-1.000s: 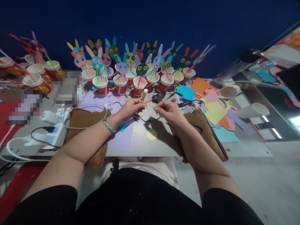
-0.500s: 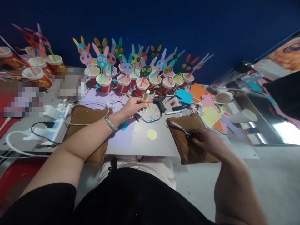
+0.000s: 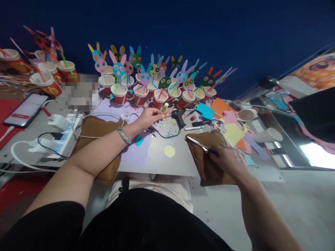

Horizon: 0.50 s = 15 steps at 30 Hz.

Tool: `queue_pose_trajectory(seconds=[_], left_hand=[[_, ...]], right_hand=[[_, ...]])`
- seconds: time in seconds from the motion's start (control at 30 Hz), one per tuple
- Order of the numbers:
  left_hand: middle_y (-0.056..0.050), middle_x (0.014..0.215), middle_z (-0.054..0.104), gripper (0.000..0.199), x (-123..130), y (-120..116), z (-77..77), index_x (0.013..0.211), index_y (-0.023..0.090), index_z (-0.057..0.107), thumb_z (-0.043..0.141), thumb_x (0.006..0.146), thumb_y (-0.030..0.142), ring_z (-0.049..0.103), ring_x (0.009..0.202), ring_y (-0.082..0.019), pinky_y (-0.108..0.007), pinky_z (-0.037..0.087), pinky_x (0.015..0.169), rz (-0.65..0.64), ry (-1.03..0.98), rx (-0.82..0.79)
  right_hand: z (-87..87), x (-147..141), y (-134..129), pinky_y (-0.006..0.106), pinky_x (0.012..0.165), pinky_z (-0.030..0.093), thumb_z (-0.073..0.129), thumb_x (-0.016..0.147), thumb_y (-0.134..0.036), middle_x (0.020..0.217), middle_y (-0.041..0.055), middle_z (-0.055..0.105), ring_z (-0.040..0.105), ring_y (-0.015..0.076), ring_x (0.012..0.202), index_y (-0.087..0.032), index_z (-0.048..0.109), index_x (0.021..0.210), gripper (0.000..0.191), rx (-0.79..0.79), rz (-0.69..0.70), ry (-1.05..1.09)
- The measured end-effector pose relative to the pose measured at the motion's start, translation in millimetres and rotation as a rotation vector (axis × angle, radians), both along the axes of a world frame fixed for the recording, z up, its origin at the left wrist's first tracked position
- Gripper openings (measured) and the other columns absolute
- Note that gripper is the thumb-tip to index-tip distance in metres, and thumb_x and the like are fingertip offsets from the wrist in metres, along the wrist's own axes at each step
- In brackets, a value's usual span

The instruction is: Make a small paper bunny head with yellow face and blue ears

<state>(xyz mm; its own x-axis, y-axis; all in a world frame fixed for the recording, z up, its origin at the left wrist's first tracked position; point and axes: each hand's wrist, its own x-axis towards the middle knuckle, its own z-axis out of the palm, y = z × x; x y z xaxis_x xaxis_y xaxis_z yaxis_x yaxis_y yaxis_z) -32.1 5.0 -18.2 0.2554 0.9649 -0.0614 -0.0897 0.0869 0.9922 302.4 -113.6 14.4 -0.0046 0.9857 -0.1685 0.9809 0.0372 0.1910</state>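
A dark blue wall (image 3: 167,21) fills the space beyond the black glue gun (image 3: 179,118), which I take as my mark; it lies near the middle of my grey desk (image 3: 180,165), and everything else sits around it; two brown cushions flank the near side, one (image 3: 89,130) well to its left under my forearm, the other (image 3: 209,170) nearer me and to its right; coloured paper (image 3: 232,134) is heaped to its right, with a lilac sheet (image 3: 133,153) to its left; behind it stand paper cups (image 3: 119,98) bearing rabbit figures (image 3: 165,82), with eyes and ears in place on the ones I can make out, so I judge that group largely done.

My right hand (image 3: 232,162), nearer me than the glue gun and to its right, grasps the scissors (image 3: 197,143) by the handles above the cushion there; my left hand (image 3: 150,118), left of the glue gun, pinches an orange cut piece (image 3: 166,115) just beside it; that piece is loose, joined to no figure, so I judge its shaping or fixing unfinished; a plain yellow disc (image 3: 169,151) lies on the near side of the glue gun, apparently unused; tiny scraps (image 3: 171,134) are strewn between the two.
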Motion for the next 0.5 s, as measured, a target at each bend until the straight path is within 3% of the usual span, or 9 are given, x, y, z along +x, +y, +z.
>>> queue_pose_trajectory(seconds=[0.1, 0.2, 0.37, 0.4, 0.5], left_hand=[[0.002, 0.060, 0.063, 0.010, 0.1, -0.5, 2.9, 0.070, 0.013, 0.067, 0.071, 0.080, 0.016, 0.050, 0.054, -0.006, -0.020, 0.037, 0.054, 0.018, -0.005, -0.012], [0.002, 0.059, 0.062, 0.011, -1.6, -0.4, 5.8, 0.069, 0.014, 0.067, 0.072, 0.078, 0.017, 0.049, 0.053, -0.006, -0.020, 0.037, 0.054, 0.038, 0.002, 0.006], [0.001, 0.062, 0.063, 0.014, -6.7, 2.1, 7.0, 0.069, 0.015, 0.067, 0.076, 0.076, 0.024, 0.052, 0.057, -0.007, -0.021, 0.038, 0.054, 0.083, 0.015, 0.054], [0.000, 0.064, 0.064, 0.014, -7.3, 2.6, 6.8, 0.070, 0.015, 0.068, 0.076, 0.076, 0.024, 0.052, 0.057, -0.007, -0.021, 0.038, 0.054, 0.084, 0.009, 0.059], [0.000, 0.066, 0.065, 0.015, -7.6, 4.1, 5.7, 0.071, 0.014, 0.068, 0.075, 0.075, 0.027, 0.052, 0.057, -0.007, -0.022, 0.039, 0.055, 0.082, -0.012, 0.055]], right_hand=[[5.5, -1.3, 4.2, 0.032, 0.052, 0.034, 0.069, 0.081, -0.038, 0.067, 0.0057, 0.069, 0.058, 0.0211, 0.057, -0.023, 0.072, 0.082, 0.015, 0.003, -0.036, 0.274], [11.2, -11.2, 13.8, 0.031, 0.052, 0.041, 0.074, 0.077, -0.043, 0.063, 0.0018, 0.067, 0.056, 0.0169, 0.053, -0.023, 0.071, 0.083, 0.021, 0.117, -0.006, 0.763], [15.4, -49.0, 48.4, 0.028, 0.055, 0.045, 0.082, 0.073, -0.035, 0.069, -0.0007, 0.064, 0.058, 0.0135, 0.059, -0.026, 0.065, 0.081, 0.021, 0.689, -0.007, 1.512], [13.9, -58.1, 56.4, 0.028, 0.057, 0.045, 0.080, 0.075, -0.038, 0.074, -0.0004, 0.065, 0.059, 0.0137, 0.062, -0.027, 0.063, 0.083, 0.021, 0.691, -0.015, 1.621], [0.8, -85.4, 74.4, 0.027, 0.055, 0.043, 0.078, 0.073, -0.043, 0.079, 0.0004, 0.065, 0.057, 0.0134, 0.065, -0.025, 0.061, 0.078, 0.026, 0.494, 0.000, 1.752]])
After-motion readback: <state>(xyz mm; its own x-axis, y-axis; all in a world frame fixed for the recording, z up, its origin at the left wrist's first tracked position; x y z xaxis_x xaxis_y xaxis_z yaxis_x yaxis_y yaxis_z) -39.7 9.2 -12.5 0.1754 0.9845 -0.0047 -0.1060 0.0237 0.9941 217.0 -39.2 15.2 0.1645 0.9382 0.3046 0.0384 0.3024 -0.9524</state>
